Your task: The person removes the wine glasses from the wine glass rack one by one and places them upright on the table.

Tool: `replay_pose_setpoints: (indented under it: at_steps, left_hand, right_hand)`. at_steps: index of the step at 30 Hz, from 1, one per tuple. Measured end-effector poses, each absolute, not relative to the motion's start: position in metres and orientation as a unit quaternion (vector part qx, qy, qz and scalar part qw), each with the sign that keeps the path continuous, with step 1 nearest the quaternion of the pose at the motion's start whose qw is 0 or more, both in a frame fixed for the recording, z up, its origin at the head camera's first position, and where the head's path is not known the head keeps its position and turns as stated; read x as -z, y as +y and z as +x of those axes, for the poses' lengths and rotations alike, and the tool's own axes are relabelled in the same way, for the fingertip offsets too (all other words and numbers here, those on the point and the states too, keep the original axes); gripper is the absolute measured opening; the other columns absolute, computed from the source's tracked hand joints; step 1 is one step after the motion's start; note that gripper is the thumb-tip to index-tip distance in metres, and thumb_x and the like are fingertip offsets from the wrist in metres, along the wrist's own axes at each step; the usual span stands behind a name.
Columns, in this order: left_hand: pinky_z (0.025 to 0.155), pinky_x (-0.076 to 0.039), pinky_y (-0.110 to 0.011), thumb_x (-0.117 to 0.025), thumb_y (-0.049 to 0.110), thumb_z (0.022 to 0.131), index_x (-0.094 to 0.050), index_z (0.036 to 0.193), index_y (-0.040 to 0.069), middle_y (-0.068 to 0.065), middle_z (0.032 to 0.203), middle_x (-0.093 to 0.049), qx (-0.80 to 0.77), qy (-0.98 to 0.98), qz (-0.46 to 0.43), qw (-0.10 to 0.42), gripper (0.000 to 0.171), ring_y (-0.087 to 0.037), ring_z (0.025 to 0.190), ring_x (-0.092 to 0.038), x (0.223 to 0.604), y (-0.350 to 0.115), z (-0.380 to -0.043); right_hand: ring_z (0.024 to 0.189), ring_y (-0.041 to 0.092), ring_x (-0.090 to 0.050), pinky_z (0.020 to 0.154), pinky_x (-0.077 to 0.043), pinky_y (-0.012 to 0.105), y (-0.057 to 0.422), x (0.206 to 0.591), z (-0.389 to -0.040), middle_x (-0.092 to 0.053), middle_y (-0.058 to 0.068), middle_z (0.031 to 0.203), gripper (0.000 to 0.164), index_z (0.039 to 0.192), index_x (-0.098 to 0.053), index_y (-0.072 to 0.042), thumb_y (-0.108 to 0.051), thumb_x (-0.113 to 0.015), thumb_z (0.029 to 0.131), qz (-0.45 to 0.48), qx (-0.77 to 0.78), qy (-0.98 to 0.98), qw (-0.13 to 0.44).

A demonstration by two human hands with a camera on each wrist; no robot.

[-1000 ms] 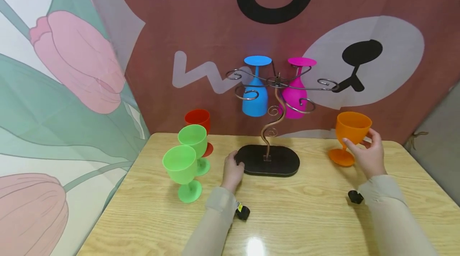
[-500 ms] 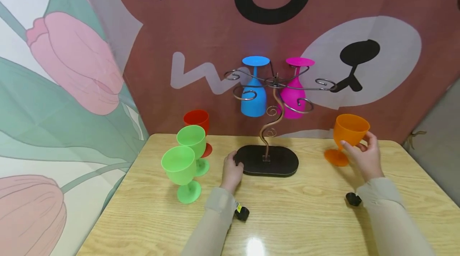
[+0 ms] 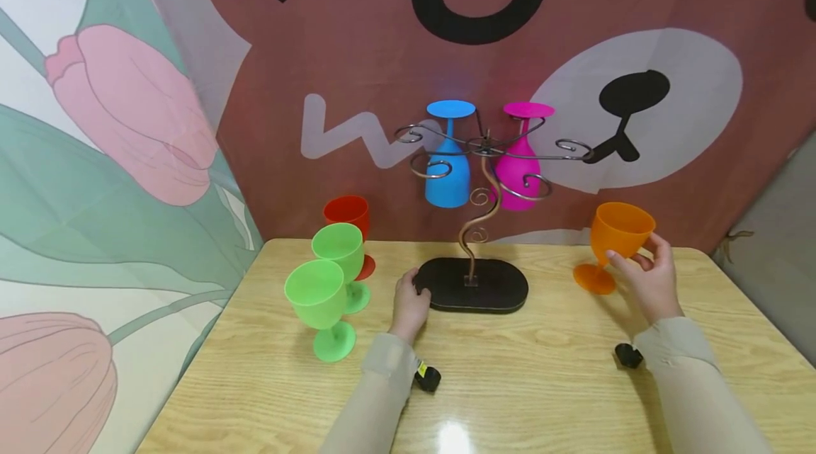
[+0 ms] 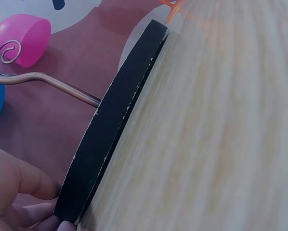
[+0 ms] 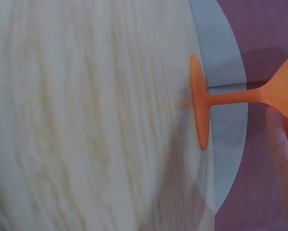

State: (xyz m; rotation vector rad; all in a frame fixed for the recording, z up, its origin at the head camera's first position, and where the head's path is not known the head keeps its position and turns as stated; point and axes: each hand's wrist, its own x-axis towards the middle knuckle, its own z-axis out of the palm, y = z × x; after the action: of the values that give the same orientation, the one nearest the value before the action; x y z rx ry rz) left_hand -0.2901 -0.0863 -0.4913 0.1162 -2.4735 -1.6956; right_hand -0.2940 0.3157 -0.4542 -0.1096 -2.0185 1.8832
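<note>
Orange goblet (image 3: 617,231), hands (image 3: 410,304) (image 3: 649,284) well apart

The orange goblet (image 3: 621,225) is a plain matte cup with a rounded bowl, slim stem and round, flat foot. It is held by the lower bowl at the far right of the desk (image 3: 510,397), mouth up, the bowl leaning right of the foot; whether the foot touches the desk is hard to tell.

The stand (image 3: 495,204) is upright left of it, in the far middle. Its black oval base (image 3: 484,291) lies lengthwise from left to right, edges nicked pale. A wavy copper-coloured stem with small spirals rises to dark, curled metal arms. The blue goblet (image 3: 448,181) and the pink goblet (image 3: 518,169) hang there upside down, blue on the left, pink on the right.
</note>
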Motion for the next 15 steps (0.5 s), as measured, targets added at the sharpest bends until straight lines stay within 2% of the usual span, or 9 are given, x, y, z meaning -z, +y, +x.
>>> replay_pose_setpoints:
  at_steps: [5, 15]
  left_hand:
    - [0.108, -0.042, -0.055, -0.056, -0.003, 0.096, -0.047, 0.142, -0.011, -0.034, 0.14, -0.046, 0.563, -0.822, 0.034, 0.08, 0.048, -0.048, 0.131, -0.047, 0.4907, -0.0874, -0.2905]
    - [0.108, -0.042, -0.054, -0.056, -0.004, 0.094, -0.047, 0.141, -0.013, -0.034, 0.137, -0.047, 0.578, -0.811, 0.028, 0.082, 0.048, -0.047, 0.129, -0.049, 0.4943, -0.0884, -0.2923]
  right_hand:
    - [0.107, 0.002, -0.047, 0.08, -0.047, 0.003, 0.3163, 0.456, -0.2977, -0.039, -0.015, 0.126, 0.072, 0.15, -0.031, -0.02, -0.007, -0.073, 0.093, -0.028, -0.663, -0.718, 0.21]
    - [0.109, 0.001, -0.044, 0.083, -0.044, 0.002, 0.3144, 0.4528, -0.2943, -0.037, -0.017, 0.126, 0.072, 0.153, -0.028, -0.017, -0.013, -0.071, 0.096, -0.046, -0.609, -0.759, 0.226]
